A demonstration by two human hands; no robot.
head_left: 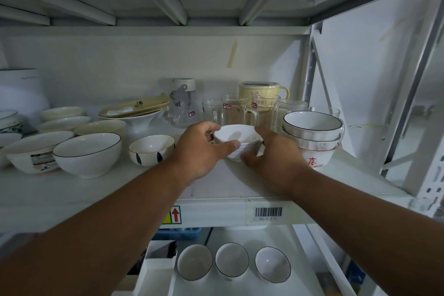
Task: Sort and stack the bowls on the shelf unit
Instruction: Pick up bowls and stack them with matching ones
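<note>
Glass mugs point(240, 113) with red labels crowd the back of the shelf point(120, 190), a yellow lidded cup point(263, 92) behind them, and a stack of dark-rimmed bowls point(313, 132) stands just to the right on a bowl with red characters; to the left sit a blue-marked bowl point(151, 149), a wide dark-rimmed bowl point(87, 154) and shallow dishes point(63, 119). Between these, near the middle of the shelf, is a small white bowl point(236, 139), upright, ribbed on its lower wall. The left hand point(204, 149) grips its left side, thumb curled across the near wall, fingers round the far rim. The right hand point(274, 154) holds its right side, fingers curled behind and thumb under the near edge
</note>
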